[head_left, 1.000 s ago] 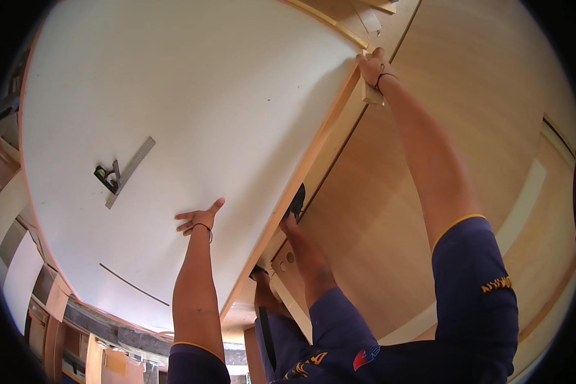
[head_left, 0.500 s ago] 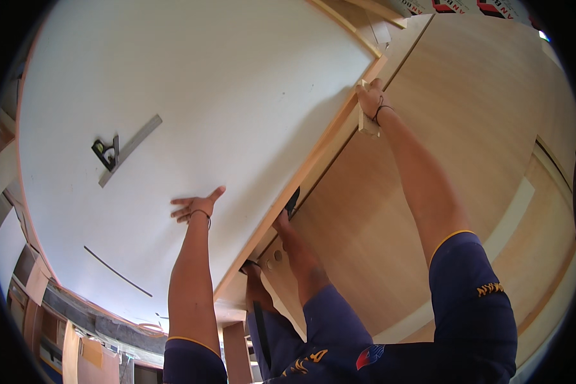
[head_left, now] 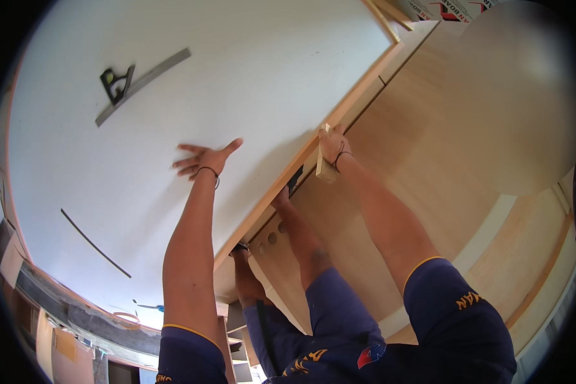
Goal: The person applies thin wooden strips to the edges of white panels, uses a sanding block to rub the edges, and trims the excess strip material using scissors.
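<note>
**Flat palm on the board, block at its edge**

The likeliest trouble is a slip at the right-hand edge. Your right hand (head_left: 334, 146) grips a small pale wooden block (head_left: 325, 168) right against the long edge of the large white laminated board (head_left: 237, 70), and if the block skids along that wood-trimmed edge, your knuckles could meet the corner or the block could drop onto the light wooden worktop (head_left: 441, 128) beneath. The board could also creep sideways if pressure from your two hands is uneven, since only a flat palm steadies it.

Your left hand (head_left: 205, 159) lies open and spread, fingers wide, pressed flat on the white surface near the board's right edge; it holds nothing. Your right hand is curled closed around the block, though how firmly is hard to judge from this angle.

Toward the board's far left corner lies a metal combination square with a black head (head_left: 134, 82), well apart from both hands. A thin dark strip (head_left: 96, 243) rests nearer the board's near left edge. A shove could send either one sliding.
</note>
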Tool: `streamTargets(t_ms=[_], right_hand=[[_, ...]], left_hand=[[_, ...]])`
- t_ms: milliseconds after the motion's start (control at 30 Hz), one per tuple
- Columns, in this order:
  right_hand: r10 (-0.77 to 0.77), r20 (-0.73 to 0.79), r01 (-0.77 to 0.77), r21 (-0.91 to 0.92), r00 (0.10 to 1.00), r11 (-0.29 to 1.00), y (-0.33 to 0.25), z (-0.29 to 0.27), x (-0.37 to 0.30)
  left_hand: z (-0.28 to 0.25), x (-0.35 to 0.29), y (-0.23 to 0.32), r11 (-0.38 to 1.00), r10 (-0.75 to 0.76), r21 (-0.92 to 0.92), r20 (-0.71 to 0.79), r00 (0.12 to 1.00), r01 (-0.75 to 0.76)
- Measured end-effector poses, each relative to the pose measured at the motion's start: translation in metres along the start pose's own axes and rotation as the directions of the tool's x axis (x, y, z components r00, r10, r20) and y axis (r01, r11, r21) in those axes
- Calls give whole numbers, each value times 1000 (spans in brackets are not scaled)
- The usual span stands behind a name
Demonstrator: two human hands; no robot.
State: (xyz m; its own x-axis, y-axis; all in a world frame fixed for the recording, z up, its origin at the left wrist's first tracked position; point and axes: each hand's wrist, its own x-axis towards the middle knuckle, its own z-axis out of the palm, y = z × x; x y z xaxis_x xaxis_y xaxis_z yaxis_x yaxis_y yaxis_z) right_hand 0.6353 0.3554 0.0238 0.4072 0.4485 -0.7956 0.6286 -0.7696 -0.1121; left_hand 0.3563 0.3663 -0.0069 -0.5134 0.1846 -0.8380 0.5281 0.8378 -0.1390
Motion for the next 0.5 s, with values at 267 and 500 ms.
streamTargets(t_ms=[267,500], right_hand=[[22,-21,-20,112,1000,993,16,108,-89],[22,17,-22,19,1000,1000,32,206,-166]], left_hand=[[42,-12,-152,536,739,-308,-279,613,-786],[111,-69,-361,694,-83,-666,-453,888,-275]])
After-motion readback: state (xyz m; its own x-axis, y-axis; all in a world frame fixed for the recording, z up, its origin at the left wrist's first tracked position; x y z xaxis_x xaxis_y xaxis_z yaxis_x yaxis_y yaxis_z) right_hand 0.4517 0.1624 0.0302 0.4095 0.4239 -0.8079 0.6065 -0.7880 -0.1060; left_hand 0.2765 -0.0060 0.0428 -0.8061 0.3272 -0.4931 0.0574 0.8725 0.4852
